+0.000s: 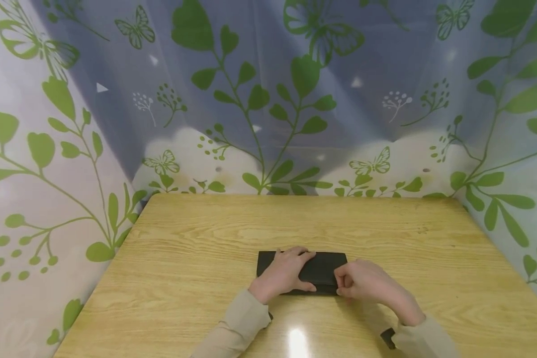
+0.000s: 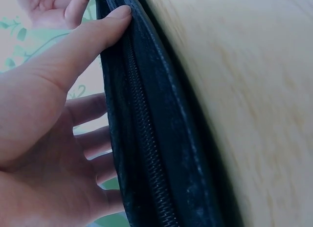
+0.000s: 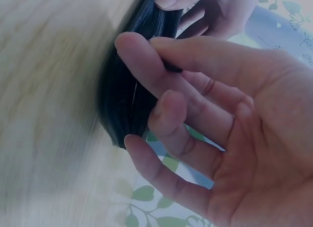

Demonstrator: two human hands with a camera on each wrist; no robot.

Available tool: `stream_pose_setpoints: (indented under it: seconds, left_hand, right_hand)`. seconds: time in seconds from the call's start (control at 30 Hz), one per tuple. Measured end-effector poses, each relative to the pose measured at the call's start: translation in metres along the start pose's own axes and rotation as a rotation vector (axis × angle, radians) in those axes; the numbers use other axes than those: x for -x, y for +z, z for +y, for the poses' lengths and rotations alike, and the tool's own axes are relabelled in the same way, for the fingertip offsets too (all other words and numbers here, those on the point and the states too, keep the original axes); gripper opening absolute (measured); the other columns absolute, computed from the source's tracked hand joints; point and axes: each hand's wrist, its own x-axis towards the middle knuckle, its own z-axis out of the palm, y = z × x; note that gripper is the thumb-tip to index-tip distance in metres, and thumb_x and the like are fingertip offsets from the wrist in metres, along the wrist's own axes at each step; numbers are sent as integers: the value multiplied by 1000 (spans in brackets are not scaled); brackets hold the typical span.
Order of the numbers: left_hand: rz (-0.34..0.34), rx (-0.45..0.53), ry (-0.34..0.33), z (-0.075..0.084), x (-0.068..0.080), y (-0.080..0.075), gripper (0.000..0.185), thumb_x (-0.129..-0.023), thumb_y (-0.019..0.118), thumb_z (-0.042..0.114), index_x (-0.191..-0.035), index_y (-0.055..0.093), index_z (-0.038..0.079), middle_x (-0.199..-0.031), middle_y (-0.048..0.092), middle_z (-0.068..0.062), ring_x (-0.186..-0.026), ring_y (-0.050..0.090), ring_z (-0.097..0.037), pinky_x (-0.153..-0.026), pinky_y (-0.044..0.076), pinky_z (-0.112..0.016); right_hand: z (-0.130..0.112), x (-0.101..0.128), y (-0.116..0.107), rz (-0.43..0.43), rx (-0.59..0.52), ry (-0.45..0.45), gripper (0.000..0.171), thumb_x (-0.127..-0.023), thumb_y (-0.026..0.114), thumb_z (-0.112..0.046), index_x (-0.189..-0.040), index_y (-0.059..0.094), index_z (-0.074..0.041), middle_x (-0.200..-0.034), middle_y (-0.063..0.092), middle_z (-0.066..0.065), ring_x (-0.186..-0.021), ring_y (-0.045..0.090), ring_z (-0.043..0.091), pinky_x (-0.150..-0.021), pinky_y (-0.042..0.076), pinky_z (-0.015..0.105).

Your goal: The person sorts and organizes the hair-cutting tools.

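Observation:
A black zip pouch point(image 1: 323, 268) lies on the wooden table, its long zip point(image 2: 142, 104) running along the side nearest the person. Spread across its left half is the left hand point(image 1: 284, 272), which holds it with the thumb on the zip side and the fingers over the top. At the pouch's right end, the right hand point(image 1: 364, 281) pinches the small black zip pull point(image 3: 172, 67) between thumb and index finger. Its other fingers are bent beside the pouch, as the right wrist view shows. Most of the zip pull is hidden by the fingertips.
The light wooden table point(image 1: 197, 238) extends around the pouch on all sides. A curtain point(image 1: 268, 114) with green leaves and butterflies hangs behind it and along both sides. Beige sleeves point(image 1: 234, 323) cover both forearms.

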Motion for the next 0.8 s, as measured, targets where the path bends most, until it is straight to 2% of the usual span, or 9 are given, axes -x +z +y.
stream_pose_setpoints:
  seconds: [0.1, 0.17, 0.27, 0.33, 0.4, 0.43, 0.8]
  left_hand:
    - [3, 1, 1, 0, 0, 0, 80, -83, 80, 51, -149, 51, 17, -150, 50, -7, -138, 48, -26, -108, 41, -59]
    - [4, -1, 0, 0, -1, 0, 80, -83, 80, 51, -149, 51, 18, -150, 50, -7, -138, 48, -25, -108, 41, -58]
    - [2, 2, -2, -1, -1, 0, 80, -83, 80, 51, -149, 51, 18, -150, 50, -6, -139, 47, -25, -109, 40, -58]
    - [0, 3, -3, -1, -1, 0, 79, -83, 80, 51, -149, 51, 18, -151, 50, -6, -139, 47, -25, -109, 40, -58]
    - [0, 7, -4, -1, -1, 0, 79, -83, 80, 51, -149, 51, 18, -150, 50, -6, -139, 47, -24, -109, 40, -59]
    - [1, 10, -4, -1, -1, 0, 79, -83, 81, 50, -149, 52, 18, -150, 50, -6, -139, 47, -24, -109, 40, -59]
    - [-3, 32, -7, -1, 0, 1, 79, -83, 81, 49, -149, 52, 18, -150, 50, -6, -138, 48, -26, -110, 39, -59]
  right_hand:
    - [1, 1, -1, -5, -3, 11, 29, -86, 80, -16, -69, 58, -24, -55, 64, -17, -48, 50, -3, -56, 44, 25]
    - [2, 1, -2, -2, -1, 16, 29, -86, 81, -16, -68, 59, -23, -56, 64, -17, -50, 51, -3, -65, 53, 33]
    - [4, 2, -4, -12, -21, 31, 28, -86, 80, -17, -67, 61, -23, -57, 65, -17, -50, 53, -2, -67, 55, 38]
    - [5, 2, -6, -19, -39, 45, 28, -86, 80, -17, -67, 61, -23, -57, 66, -16, -50, 55, -1, -66, 54, 35]
    - [6, 2, -7, -28, -58, 68, 27, -86, 80, -17, -67, 62, -22, -58, 67, -15, -50, 56, 1, -53, 45, 25]
    - [7, 2, -7, -29, -63, 76, 27, -86, 80, -17, -67, 62, -22, -58, 67, -15, -51, 57, 2, -52, 44, 24]
    - [15, 4, -9, -30, -77, 94, 27, -85, 81, -18, -66, 63, -23, -60, 68, -15, -53, 61, 6, -53, 43, 23]
